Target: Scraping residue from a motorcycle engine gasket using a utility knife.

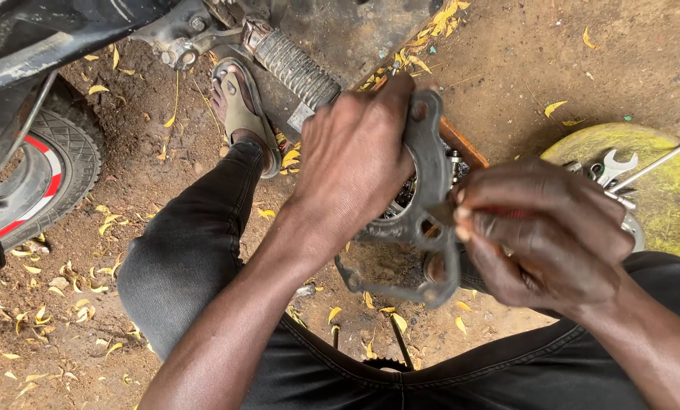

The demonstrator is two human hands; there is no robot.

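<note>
A person's left hand (355,163) grips a dark metal gasket (425,205) upright above their lap. The right hand (541,235) is closed around a small red-handled tool, pressing it against the gasket's edge. Spanners (617,165) lie nearby on a yellow tray (670,201)

The gasket (429,190) is a thin, flat, dark grey piece, dull and grimy, cut as a frame with large open windows and small round bolt holes at its corners. It is held off the ground, standing roughly on edge and tilted a little, above the person's lap. The left hand (355,163) wraps its upper part, fingers curled over the top edge. The right hand (541,231) is closed around a small tool (440,215), most of it hidden in the fist, whose tip touches the gasket's middle bar. The lower loop hangs free below both hands.
</note>
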